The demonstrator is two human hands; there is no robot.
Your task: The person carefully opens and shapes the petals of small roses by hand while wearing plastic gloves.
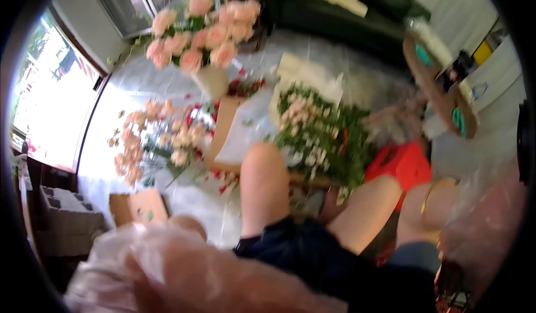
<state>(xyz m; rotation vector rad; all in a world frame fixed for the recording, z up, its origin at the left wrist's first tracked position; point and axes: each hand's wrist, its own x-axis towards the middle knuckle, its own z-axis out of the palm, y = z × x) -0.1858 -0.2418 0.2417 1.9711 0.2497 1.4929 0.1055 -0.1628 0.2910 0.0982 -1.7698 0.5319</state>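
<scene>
A blurred, see-through pink plastic sheet [167,268] fills the lower left, close to the camera. A rounded patch of bare skin shows above its edge; whether it belongs to my left hand I cannot tell, as no fingers show. At the right, a bare forearm with a gold bracelet [427,204] reaches towards more clear pinkish plastic [486,218]. My right hand [445,193] is blurred there and its fingers are hidden. Bare knees and dark shorts [312,251] lie between. Beyond them is a bundle of small pale flowers with green leaves [315,126].
Peach roses stand in a white vase [212,82]; more peach roses [131,145] lie on the floor at left. Cardboard [223,123] and white paper [245,131] lie ahead. A red plastic stool [399,165] is at right, a dark green sofa [346,20] behind, grey blocks [72,218] at left.
</scene>
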